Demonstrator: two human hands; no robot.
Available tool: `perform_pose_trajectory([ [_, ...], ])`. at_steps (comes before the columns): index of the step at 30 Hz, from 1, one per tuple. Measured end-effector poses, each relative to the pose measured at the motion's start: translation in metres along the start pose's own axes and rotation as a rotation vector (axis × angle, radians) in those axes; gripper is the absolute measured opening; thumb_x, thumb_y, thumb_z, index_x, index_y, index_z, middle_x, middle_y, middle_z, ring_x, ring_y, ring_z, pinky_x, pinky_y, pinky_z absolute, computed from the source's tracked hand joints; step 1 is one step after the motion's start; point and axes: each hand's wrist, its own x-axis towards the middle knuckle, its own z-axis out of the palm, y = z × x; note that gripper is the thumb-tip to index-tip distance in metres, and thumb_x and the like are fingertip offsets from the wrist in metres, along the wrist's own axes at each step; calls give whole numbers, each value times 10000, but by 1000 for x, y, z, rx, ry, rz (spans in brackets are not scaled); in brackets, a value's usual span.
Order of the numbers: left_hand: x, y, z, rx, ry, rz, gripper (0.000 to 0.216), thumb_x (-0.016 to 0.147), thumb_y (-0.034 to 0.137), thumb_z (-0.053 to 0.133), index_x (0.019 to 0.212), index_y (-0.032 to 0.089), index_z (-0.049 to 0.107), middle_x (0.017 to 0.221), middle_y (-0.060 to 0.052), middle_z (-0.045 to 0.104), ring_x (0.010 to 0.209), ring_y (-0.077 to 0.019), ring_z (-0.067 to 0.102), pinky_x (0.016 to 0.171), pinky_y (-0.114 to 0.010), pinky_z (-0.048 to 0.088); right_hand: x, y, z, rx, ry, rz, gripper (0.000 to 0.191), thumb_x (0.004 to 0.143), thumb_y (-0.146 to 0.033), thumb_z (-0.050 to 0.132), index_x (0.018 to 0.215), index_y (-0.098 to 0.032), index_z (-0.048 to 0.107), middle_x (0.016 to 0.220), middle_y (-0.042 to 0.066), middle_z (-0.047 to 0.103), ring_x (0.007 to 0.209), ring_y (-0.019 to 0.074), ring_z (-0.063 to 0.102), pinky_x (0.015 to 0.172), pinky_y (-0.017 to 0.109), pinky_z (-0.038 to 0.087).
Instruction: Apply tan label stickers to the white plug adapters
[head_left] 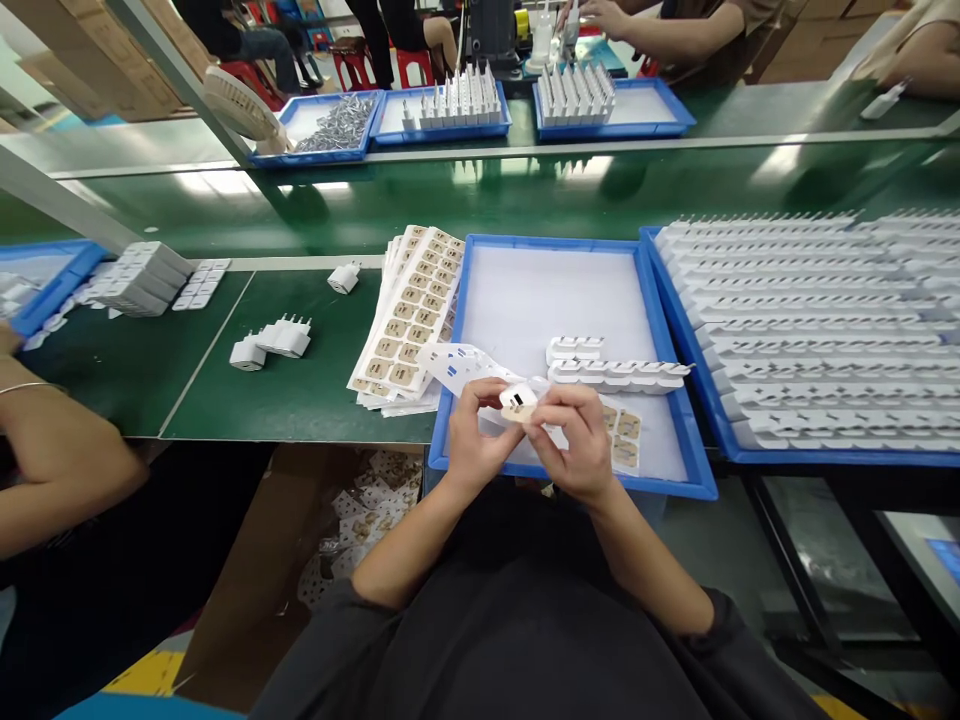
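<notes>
Above the front part of a blue-rimmed tray [555,290], my left hand [478,437] grips a white USB charger [517,396] with its port face turned up. My right hand [576,440] pinches the near edge of a tan sticker [516,413] that lies against that face; how much of it is stuck down I cannot tell. A partly used sticker sheet [625,436] shows under and beside the right hand. Behind the left fingers curls a white strip with cut-outs [459,368]. Several white chargers [619,375] stand in rows in the tray.
Left of the tray lies a stack of sticker sheets [412,310], then loose chargers [285,337]. A second tray [817,330] full of chargers adjoins on the right. A neighbour's arm [60,450] is at far left. Scrap liners [375,510] fill a box below the bench.
</notes>
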Motion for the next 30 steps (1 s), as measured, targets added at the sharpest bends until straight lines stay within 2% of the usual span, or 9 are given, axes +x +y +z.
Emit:
perform_pose_trajectory([
  [3, 4, 3, -8, -41, 61, -139, 431, 841, 425, 780, 1155, 217, 570, 1092, -65, 667, 911, -164, 687, 751, -264, 573, -15, -11, 1, 202, -103, 27, 72, 947, -214, 596, 956, -269, 641, 934, 55, 702, 842, 211, 685, 730, 364, 589],
  [7, 22, 5, -50, -16, 166, -104, 568, 877, 467, 740, 1354, 256, 514, 1231, -90, 617, 1038, -192, 691, 792, -249, 583, -37, -30, 24, 400, -581, 173, 84, 991, -222, 574, 1026, -253, 644, 875, 24, 743, 709, 154, 698, 648, 267, 577],
  [11, 42, -9, -117, 175, 316, -30, 493, 864, 497, 738, 1258, 236, 600, 1244, -81, 609, 1065, -203, 681, 806, -233, 572, -69, -29, 98, 357, -1018, 77, 216, 1012, -192, 482, 1093, -213, 681, 1024, 86, 752, 920, 206, 725, 838, 324, 572],
  [13, 45, -23, -150, 294, 405, -36, 459, 834, 479, 765, 1191, 223, 633, 1183, -73, 634, 1058, -205, 669, 792, -228, 560, -89, -16, 146, 309, -1153, 167, 215, 972, -138, 514, 1056, -184, 706, 1019, 105, 753, 953, 233, 724, 882, 354, 563],
  [16, 44, -45, -188, 392, 494, -88, 419, 809, 408, 778, 1148, 214, 626, 1140, -71, 658, 1021, -199, 666, 773, -236, 548, -115, 10, 205, 279, -1209, 236, 344, 905, -49, 537, 1202, -146, 682, 1094, 147, 753, 957, 250, 734, 912, 401, 569],
  [19, 43, -62, -211, 413, 520, -183, 387, 786, 328, 758, 1107, 201, 583, 1123, -72, 673, 986, -186, 681, 798, -253, 561, -131, 34, 230, 275, -1248, 232, 456, 832, 3, 563, 1242, -152, 689, 1200, 159, 736, 1055, 262, 722, 976, 421, 555],
  [23, 55, -77, -224, 566, 460, -287, 330, 776, 271, 726, 1042, 199, 543, 1060, -67, 685, 956, -198, 692, 852, -311, 571, -142, 50, 226, 273, -1277, 197, 415, 828, 8, 541, 1146, -158, 749, 1153, 136, 754, 1015, 240, 731, 940, 383, 573],
  [27, 85, -87, -225, 1000, 287, -262, 278, 807, 283, 720, 1019, 203, 558, 1097, -105, 679, 1149, -299, 608, 979, -424, 500, -143, 51, 219, 258, -1305, 172, 346, 843, -14, 563, 1083, -146, 776, 1113, 136, 764, 959, 234, 742, 898, 364, 587],
  [30, 104, -93, -228, 1147, 230, -261, 254, 809, 268, 713, 995, 187, 561, 1142, -142, 657, 1246, -363, 520, 1065, -511, 406, -135, 49, 210, 249, -1317, 169, 323, 858, -32, 584, 1086, -154, 776, 1123, 132, 766, 1011, 242, 738, 928, 372, 581],
])
